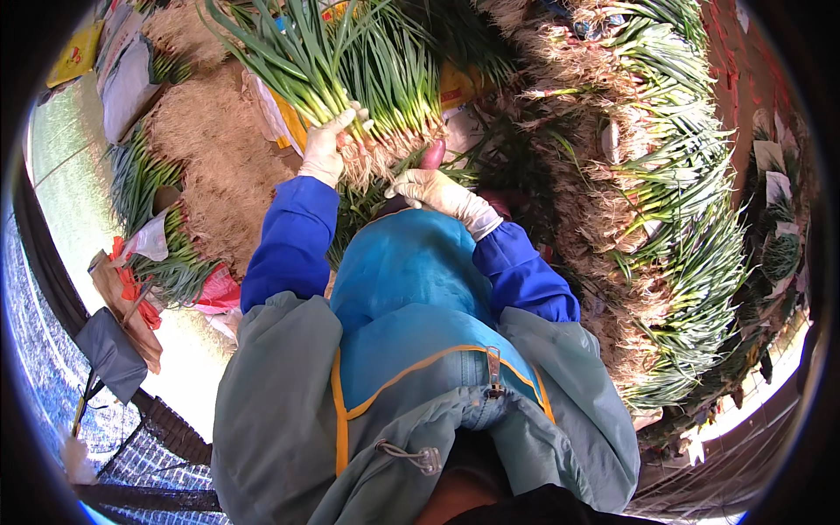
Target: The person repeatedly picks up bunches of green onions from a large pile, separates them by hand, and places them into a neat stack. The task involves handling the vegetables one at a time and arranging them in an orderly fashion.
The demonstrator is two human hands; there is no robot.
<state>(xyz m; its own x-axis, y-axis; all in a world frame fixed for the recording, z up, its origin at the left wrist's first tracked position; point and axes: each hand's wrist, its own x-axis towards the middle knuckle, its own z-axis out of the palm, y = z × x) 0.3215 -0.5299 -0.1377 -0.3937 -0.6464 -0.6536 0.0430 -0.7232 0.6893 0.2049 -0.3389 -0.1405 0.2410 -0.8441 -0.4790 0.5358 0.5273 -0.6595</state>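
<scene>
In a pale glove, my left hand [325, 147] grips a bunch of green onions [315, 85] by the lower stalks, leaves pointing away from me. Right beside it lies a row of green onions [394, 85], their reddish bulbs and stringy roots towards me. My right hand [440, 193], gloved too, is at the far edge of the blue apron [413, 262] over my lap. Its fingers are bent, and whatever may be under them is hidden. Just beyond that hand shows a smooth reddish-pink rounded thing [433, 155], perhaps a shoe tip.
A long pile of green onions [682, 197] runs down the right side, roots inward. At left lies a broad mass of onion roots [210, 144], with leaves [141, 170] along its outer edge. A red plastic bag [220, 289] and a dark grey box-like object [111, 354] are lower left.
</scene>
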